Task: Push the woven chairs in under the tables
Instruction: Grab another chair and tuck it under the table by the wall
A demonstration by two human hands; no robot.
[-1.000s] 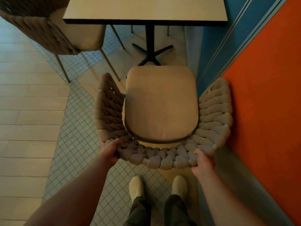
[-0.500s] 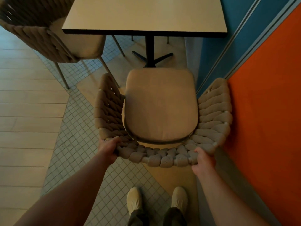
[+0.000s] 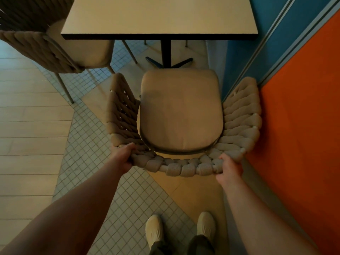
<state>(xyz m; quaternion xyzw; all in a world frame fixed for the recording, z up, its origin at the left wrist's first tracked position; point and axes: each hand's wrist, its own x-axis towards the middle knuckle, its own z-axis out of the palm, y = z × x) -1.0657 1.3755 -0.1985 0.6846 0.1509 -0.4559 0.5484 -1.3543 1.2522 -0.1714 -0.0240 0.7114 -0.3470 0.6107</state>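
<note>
A woven beige chair (image 3: pixel 181 111) with a padded seat stands in front of me, facing a pale square table (image 3: pixel 160 15) on a black pedestal. The seat's front edge lies just short of the table's near edge. My left hand (image 3: pixel 122 157) grips the left end of the braided backrest rim. My right hand (image 3: pixel 228 167) grips the rim on the right side. Both arms reach forward, nearly straight.
A second woven chair (image 3: pixel 53 45) stands at the table's left side, partly under it. A blue and orange wall (image 3: pixel 301 107) runs close along the right of the held chair. The table's black foot (image 3: pixel 168 60) lies ahead of the seat. My feet stand behind the chair.
The chair has slid forward toward the table with both hands on its backrest. My feet now stand farther behind it and the table edge appears closer.
</note>
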